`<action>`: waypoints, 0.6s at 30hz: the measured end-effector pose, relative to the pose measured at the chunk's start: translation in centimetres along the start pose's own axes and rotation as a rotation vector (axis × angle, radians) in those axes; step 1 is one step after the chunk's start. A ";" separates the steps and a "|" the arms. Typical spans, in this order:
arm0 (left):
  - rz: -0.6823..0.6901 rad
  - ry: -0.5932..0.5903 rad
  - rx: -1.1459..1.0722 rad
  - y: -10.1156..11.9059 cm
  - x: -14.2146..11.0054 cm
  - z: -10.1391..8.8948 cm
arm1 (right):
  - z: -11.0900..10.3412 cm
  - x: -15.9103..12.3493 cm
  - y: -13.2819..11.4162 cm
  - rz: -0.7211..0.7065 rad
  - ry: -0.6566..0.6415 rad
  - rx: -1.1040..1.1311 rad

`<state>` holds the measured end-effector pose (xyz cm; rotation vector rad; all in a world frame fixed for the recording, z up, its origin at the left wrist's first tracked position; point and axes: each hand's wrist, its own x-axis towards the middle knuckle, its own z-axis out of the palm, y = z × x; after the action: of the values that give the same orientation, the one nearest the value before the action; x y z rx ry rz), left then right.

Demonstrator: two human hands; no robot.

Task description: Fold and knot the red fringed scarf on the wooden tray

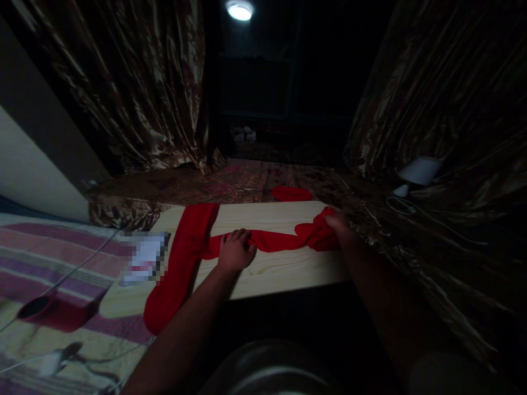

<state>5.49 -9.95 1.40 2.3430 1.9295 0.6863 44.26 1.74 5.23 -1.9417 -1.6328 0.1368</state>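
Observation:
A long red cloth [181, 263] lies over a pale wooden board [263, 274]. Its wide part crosses the board at the left and hangs over the near edge, and a narrow strip runs from it to the right. On that strip is my left hand [236, 251], fingers bent over the fabric and pressed together. My right hand [337, 224] grips a bunched end of the cloth at the board's right side. What kind of garment or piece the cloth is, I cannot make out. Beyond the far edge lies another bit of red fabric [291, 193].
A blurred white item [144, 258] lies on the board's left. Further left, a red container [57, 312], cables and a white plug [51, 362] rest on a striped bedspread [24, 258]. A small white lamp [420, 170] with its cord stands at the right, near dark curtains [164, 82].

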 end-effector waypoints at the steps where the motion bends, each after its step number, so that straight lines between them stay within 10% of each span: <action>1: -0.003 -0.003 0.000 0.0 0.0 -0.1 | -0.2 0.1 0.0 0.056 0.010 -0.047; 4: -0.015 -0.016 0.001 0.1 0.0 -0.2 | -1.1 -0.3 -1.1 0.128 0.094 -0.180; 9: -0.019 -0.035 0.008 0.1 0.1 -0.4 | -2.2 -3.3 -5.9 -0.144 0.191 -0.268; 18: -0.024 -0.019 0.012 -0.6 0.2 0.2 | -1.6 -8.0 -7.4 -0.541 -0.754 -0.266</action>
<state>5.05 -9.59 1.16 2.3208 1.9561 0.6508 36.66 -5.73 7.87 -1.6323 -2.7327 0.4992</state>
